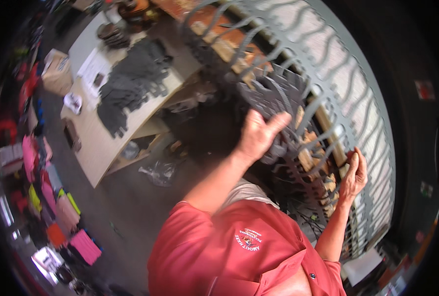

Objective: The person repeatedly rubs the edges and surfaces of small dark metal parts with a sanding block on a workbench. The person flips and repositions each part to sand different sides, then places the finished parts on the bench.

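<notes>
My left hand (259, 132) is closed, thumb on top, on a bundle of dark grey gloves (274, 93) whose flat fingers fan out beyond it. Farther right, my right hand (353, 176) has its fingers pinched together beside a long grey frame (345, 116) with wavy, curved bars. A small reddish bit shows at those fingertips, too small to name. The grey bars pass close to the bundle, and some overlap it. More dark grey gloves (135, 79) lie in an overlapping spread on the pale table at the left.
The pale table (93, 158) also bears a paper sheet (92, 69) and a white roll (73, 102). Beside it stands a cardboard box (56, 72). A clear plastic bag (159, 171) lies on the floor. Wooden beams (219, 47) run behind the bars; colourful stacks (56, 207) line the far left.
</notes>
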Available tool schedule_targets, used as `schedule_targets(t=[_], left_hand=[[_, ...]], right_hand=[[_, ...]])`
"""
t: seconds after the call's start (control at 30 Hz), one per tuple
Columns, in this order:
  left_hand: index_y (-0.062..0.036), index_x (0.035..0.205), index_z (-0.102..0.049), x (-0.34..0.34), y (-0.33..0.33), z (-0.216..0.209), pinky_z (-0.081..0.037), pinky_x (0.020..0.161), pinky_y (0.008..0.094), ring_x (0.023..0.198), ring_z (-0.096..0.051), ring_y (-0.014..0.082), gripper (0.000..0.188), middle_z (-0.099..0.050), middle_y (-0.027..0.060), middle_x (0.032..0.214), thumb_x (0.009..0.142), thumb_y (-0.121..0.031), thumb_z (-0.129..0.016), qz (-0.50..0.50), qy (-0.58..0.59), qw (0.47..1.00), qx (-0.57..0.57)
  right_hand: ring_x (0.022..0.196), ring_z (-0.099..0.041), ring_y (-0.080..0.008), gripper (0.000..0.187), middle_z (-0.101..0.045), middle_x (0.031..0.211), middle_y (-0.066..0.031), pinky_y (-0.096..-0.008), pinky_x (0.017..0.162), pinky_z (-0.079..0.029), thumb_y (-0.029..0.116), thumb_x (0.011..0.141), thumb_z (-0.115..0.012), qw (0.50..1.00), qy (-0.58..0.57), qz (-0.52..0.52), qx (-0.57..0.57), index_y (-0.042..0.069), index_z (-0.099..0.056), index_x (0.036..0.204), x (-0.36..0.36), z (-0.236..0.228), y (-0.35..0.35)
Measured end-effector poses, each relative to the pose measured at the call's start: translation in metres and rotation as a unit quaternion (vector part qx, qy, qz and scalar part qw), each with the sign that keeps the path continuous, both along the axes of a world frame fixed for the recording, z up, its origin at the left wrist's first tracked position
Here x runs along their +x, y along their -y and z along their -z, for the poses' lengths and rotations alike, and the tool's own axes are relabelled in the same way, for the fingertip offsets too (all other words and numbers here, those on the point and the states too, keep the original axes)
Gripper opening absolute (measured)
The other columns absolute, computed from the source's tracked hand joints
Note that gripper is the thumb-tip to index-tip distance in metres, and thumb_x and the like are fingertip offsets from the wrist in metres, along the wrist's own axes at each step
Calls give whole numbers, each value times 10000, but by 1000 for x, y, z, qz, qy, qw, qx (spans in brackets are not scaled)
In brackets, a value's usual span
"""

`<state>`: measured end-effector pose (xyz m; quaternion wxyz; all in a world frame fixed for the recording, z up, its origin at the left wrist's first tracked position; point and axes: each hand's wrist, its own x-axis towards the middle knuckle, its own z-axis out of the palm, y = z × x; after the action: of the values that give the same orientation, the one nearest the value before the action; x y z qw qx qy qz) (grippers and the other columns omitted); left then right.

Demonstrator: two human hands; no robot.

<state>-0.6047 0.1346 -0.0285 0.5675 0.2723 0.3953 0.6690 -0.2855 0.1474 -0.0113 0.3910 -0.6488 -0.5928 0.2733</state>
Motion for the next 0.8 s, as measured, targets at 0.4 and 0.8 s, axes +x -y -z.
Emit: schedule_targets(t=[0.4,0.8], left_hand=[[5,1536,-482,-484,100,44,-457,1159,459,1339,-612,379,640,-623,228,1466,963,-193,-690,-507,-457,635,-361],[-45,1670,-303,-526,101,129,-304,1263,564,1527,-314,549,908,-350,318,1644,1009,-609,-566,-296,-565,503,-583]], right_hand=[[1039,-683,-195,247,-724,1135,-81,-323,931,-523,158,1102,-597,975,194,-4,107,27,-725,1269,9,36,-20],[1009,-674,-256,182,-696,1087,-121,-351,927,-527,55,1070,-602,968,199,-28,148,-12,-711,1199,1,36,-22]])
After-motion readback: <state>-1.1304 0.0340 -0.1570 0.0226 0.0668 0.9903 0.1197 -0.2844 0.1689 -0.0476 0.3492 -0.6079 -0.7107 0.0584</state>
